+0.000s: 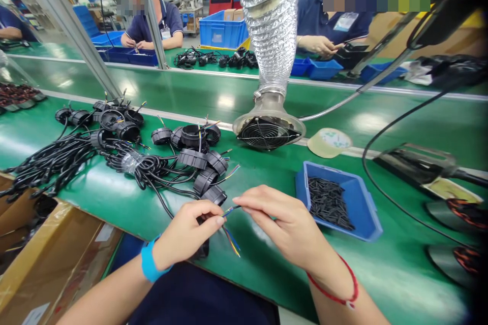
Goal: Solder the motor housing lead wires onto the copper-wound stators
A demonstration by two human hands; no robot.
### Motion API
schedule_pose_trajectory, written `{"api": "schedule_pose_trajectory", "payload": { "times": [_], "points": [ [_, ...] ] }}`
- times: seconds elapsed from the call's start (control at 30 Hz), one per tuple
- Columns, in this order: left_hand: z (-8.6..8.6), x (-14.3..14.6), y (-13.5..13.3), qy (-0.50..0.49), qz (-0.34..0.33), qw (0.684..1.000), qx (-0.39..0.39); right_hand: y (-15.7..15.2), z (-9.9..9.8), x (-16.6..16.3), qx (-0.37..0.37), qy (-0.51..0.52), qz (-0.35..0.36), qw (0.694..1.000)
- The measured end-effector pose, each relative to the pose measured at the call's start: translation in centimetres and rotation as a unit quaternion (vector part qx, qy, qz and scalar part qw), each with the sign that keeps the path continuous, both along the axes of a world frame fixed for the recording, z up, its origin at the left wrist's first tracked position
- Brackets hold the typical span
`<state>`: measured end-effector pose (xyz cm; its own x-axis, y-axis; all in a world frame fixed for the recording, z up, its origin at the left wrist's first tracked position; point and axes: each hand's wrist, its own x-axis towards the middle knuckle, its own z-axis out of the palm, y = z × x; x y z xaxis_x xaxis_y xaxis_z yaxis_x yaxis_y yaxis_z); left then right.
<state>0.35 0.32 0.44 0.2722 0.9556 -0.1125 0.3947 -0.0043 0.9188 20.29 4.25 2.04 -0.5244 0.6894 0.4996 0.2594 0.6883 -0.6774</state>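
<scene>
My left hand [196,226], with a blue band at the wrist, pinches thin coloured wires [227,211] between thumb and fingers. Other loose wire ends [233,244], blue, yellow and red, hang below that grip. Close to its fingertips, my right hand [276,216] is closed on a small black sleeve [237,206] at the wires' tip. How far the sleeve sits over a wire cannot be made out. Partly hidden under my left hand is a black ring-shaped housing [204,250]. A blue bin [366,198] of short black sleeves [330,202] stands beyond my right hand.
Black cables [57,157] with ring housings [192,158] lie at the left. An exhaust hood [269,127] hangs over the bench from a silver duct. Tape [330,142] sits by the ledge, with a soldering iron holder [415,162] to its right. Co-workers sit opposite.
</scene>
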Motion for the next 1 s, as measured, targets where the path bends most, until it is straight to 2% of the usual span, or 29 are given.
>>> {"api": "schedule_pose_trajectory", "payload": {
  "times": [0.27,0.4,0.5,0.6,0.67,0.8,1.0],
  "points": [
    [0.3,0.2,-0.1,0.019,-0.01,1.0,-0.005,-0.2,0.1,0.3,0.013,0.004,0.019,1.0],
    [0.1,0.2,-0.1,-0.01,0.008,1.0,-0.021,-0.1,0.1,0.3,0.028,-0.024,0.012,0.999],
    [-0.3,0.1,-0.2,-0.037,0.018,0.999,-0.026,-0.3,-0.3,-0.3,0.002,-0.022,-0.01,1.0],
    [-0.6,0.1,-0.2,-0.041,0.03,0.998,-0.024,-0.8,-1.0,-1.0,-0.076,-0.014,-0.026,0.997],
    [-0.7,0.1,-0.2,-0.039,0.036,0.998,-0.026,-1.1,-1.3,-1.2,-0.171,0.009,-0.042,0.984],
    [-0.6,0.0,-0.1,-0.041,0.033,0.998,-0.035,-0.6,-1.5,-1.1,-0.362,0.13,-0.061,0.921],
    [-0.1,0.2,0.1,-0.014,0.012,1.0,-0.015,0.1,-2.5,-1.3,-0.437,0.229,-0.026,0.869]
  ]
}}
